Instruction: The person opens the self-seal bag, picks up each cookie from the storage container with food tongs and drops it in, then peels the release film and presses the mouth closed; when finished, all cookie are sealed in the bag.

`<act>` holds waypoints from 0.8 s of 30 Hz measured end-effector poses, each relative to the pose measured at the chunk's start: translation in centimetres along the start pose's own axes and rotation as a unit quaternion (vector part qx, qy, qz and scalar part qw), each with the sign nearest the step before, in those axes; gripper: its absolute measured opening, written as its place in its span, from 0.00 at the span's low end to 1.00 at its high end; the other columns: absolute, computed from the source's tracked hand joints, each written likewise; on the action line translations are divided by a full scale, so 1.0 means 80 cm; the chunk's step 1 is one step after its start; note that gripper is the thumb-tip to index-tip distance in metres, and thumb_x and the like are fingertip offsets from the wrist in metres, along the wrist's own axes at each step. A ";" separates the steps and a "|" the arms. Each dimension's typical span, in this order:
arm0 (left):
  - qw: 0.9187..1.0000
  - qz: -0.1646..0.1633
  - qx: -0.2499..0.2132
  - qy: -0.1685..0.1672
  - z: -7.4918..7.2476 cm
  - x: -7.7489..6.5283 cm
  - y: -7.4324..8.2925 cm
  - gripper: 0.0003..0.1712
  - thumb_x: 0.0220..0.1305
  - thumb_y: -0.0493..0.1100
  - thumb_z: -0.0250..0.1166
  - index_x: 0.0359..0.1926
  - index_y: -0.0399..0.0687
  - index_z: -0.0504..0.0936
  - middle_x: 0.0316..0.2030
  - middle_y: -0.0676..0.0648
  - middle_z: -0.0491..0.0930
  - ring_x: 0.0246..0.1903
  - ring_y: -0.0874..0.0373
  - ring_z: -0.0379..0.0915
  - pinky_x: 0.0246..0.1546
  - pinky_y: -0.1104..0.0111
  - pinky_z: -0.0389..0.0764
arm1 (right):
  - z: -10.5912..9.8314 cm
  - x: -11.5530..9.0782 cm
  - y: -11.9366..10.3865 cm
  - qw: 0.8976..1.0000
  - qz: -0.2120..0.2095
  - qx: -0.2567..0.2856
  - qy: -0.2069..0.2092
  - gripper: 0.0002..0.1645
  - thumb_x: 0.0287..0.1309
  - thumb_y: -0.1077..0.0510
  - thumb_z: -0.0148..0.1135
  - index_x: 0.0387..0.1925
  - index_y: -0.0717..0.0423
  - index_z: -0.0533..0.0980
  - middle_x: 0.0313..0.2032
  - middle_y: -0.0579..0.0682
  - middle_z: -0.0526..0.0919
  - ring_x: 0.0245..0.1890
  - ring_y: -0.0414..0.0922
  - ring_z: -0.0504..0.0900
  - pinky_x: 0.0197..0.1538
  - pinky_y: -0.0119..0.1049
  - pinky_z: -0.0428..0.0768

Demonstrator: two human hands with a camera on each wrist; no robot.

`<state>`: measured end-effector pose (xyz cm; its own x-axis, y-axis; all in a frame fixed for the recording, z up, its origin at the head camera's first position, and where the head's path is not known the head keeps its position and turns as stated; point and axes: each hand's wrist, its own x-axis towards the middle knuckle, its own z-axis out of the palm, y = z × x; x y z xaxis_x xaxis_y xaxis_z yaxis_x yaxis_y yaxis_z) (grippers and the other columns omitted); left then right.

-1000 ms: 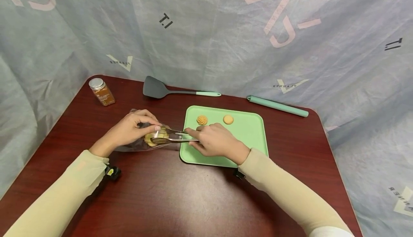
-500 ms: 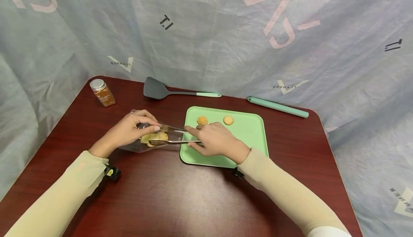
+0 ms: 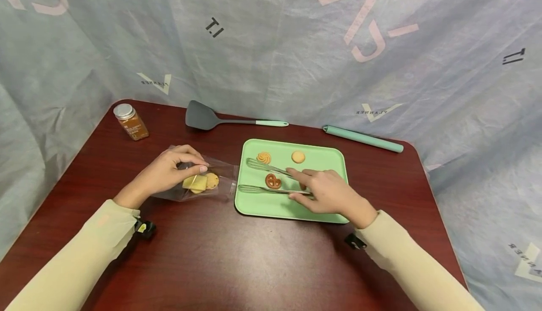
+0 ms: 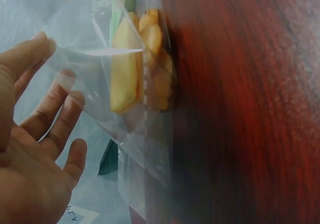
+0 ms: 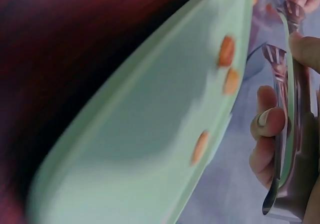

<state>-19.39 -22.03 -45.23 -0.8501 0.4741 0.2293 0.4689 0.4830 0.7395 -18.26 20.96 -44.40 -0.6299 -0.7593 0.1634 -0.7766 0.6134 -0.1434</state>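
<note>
Left of the tray (image 3: 256, 203), the left hand (image 3: 169, 175) pinches the clear bag (image 3: 226, 175), cookies (image 3: 195, 184) inside — its mouth best held wide. Over the tray, the right hand (image 3: 327, 191) grips spread tongs (image 3: 258, 164) about the pretzel (image 3: 273, 181) — probably wanting a gentle, level squeeze.

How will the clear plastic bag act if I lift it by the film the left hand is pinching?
The clear plastic bag should be floppy: its thin film slants up to the left hand. It will probably sag around the cookies, which lie bunched together inside. They may also slide, since no divider shows within the bag.
</note>
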 end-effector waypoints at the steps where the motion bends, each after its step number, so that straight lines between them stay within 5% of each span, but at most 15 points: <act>1: 1.000 -0.002 0.001 0.000 0.000 0.000 0.000 0.07 0.67 0.42 0.71 0.44 0.49 0.91 0.44 0.54 0.81 0.49 0.53 0.71 0.47 0.53 0.67 | -0.001 -0.009 0.006 1.000 0.004 -0.003 0.001 0.36 0.66 0.36 0.62 0.68 0.50 0.73 0.30 0.39 0.79 0.20 0.31 0.71 0.21 0.35 0.71; 10: 1.000 -0.002 -0.011 0.000 0.004 0.001 -0.002 0.07 0.66 0.41 0.72 0.44 0.50 0.91 0.44 0.55 0.81 0.49 0.54 0.69 0.46 0.53 0.67 | -0.001 -0.068 0.036 0.999 0.039 -0.020 0.013 0.37 0.62 0.39 0.68 0.66 0.52 0.74 0.28 0.36 0.75 0.14 0.31 0.62 0.19 0.33 0.65; 24: 1.000 -0.002 -0.009 0.000 0.002 -0.001 0.001 0.06 0.66 0.41 0.72 0.43 0.51 0.91 0.44 0.53 0.81 0.49 0.52 0.69 0.47 0.52 0.67 | 0.011 -0.075 0.036 0.999 0.048 -0.018 0.006 0.31 0.65 0.42 0.66 0.64 0.51 0.78 0.26 0.34 0.72 0.16 0.31 0.64 0.18 0.34 0.66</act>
<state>-19.26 -21.89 -45.26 -0.8519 0.4719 0.2271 0.4615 0.4715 0.7515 -16.76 27.09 -46.64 -0.7014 -0.6941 0.1619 -0.7123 0.6908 -0.1240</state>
